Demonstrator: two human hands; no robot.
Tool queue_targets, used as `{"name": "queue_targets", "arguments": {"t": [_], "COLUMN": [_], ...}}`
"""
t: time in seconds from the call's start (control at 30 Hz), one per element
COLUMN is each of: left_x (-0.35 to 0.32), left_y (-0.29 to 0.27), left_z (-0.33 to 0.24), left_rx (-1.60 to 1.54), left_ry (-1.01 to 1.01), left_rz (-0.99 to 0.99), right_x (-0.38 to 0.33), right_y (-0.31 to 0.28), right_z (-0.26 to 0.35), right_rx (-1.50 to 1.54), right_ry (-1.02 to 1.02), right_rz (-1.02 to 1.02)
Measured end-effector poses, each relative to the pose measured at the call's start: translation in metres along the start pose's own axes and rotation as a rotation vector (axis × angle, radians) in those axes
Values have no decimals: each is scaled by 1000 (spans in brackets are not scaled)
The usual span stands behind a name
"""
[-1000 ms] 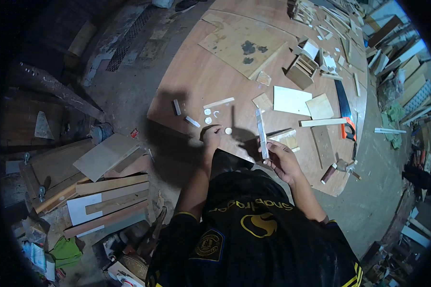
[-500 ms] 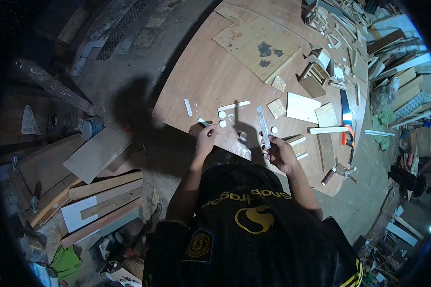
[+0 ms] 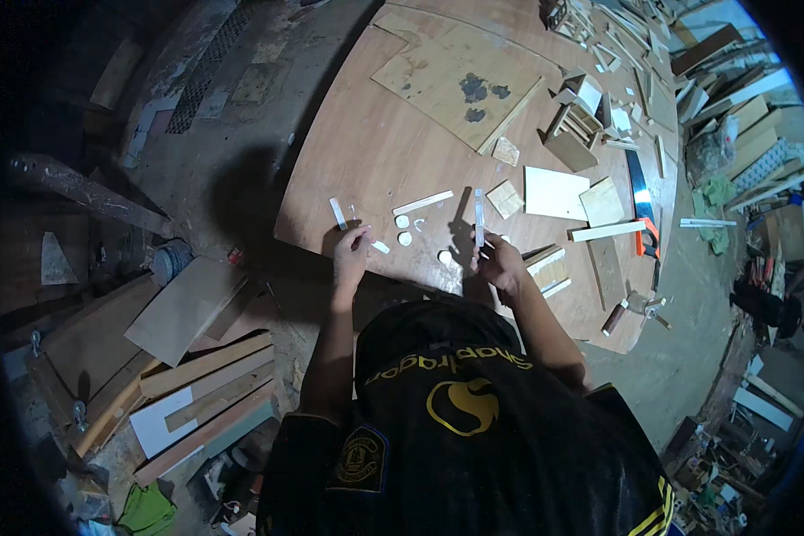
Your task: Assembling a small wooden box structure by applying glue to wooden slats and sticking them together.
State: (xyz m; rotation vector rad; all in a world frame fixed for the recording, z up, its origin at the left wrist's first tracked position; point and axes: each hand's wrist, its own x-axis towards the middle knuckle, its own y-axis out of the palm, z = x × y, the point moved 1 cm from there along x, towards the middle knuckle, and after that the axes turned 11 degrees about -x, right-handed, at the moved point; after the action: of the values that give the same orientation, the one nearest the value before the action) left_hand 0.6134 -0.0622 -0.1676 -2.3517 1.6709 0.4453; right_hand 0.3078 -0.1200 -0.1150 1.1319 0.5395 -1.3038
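My right hand (image 3: 502, 264) is closed around the lower end of a narrow, pale, ruler-like strip (image 3: 479, 214), which stands up from the fingers over the table. Left of it, my left hand (image 3: 352, 250) hovers at the near table edge, fingers loosely bent and apart with nothing visible between them. A short white strip (image 3: 380, 247) lies just right of those fingertips, and another white strip (image 3: 337, 213) lies beyond the hand. Between my hands are small white discs (image 3: 405, 238) and a longer thin wooden stick (image 3: 422, 203).
Farther right on the wooden table (image 3: 330, 161) lie a white board (image 3: 555, 194), a handsaw (image 3: 639, 192), a clamp-like tool (image 3: 639, 305) and small wooden boxes (image 3: 573, 134). A stained thin sheet (image 3: 447, 80) covers the far part. Wood offcuts (image 3: 205, 375) pile at my lower left.
My left hand has drawn left, away from the short white strip that was at its fingertips. My right hand has shifted slightly left with its strip, now more upright. The view has shifted a little.
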Motion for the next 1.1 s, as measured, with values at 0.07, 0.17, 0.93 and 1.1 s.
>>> {"name": "queue_targets", "arguments": {"t": [0.07, 0.17, 0.93, 1.1], "left_x": [8, 19, 7, 7], "left_y": [5, 9, -21, -33], "left_z": [-15, -27, -24, -17], "left_rx": [8, 30, -51, -55], "left_ry": [-15, -3, -104, -103], "left_rz": [3, 8, -47, -78], "right_x": [12, 21, 33, 28], "right_y": [-3, -3, -2, 3], "right_z": [-1, -4, -7, -9], "right_rx": [24, 55, -302, -306], "right_ry": [-4, -4, -62, -66], "right_rz": [-15, -28, -142, -82]}}
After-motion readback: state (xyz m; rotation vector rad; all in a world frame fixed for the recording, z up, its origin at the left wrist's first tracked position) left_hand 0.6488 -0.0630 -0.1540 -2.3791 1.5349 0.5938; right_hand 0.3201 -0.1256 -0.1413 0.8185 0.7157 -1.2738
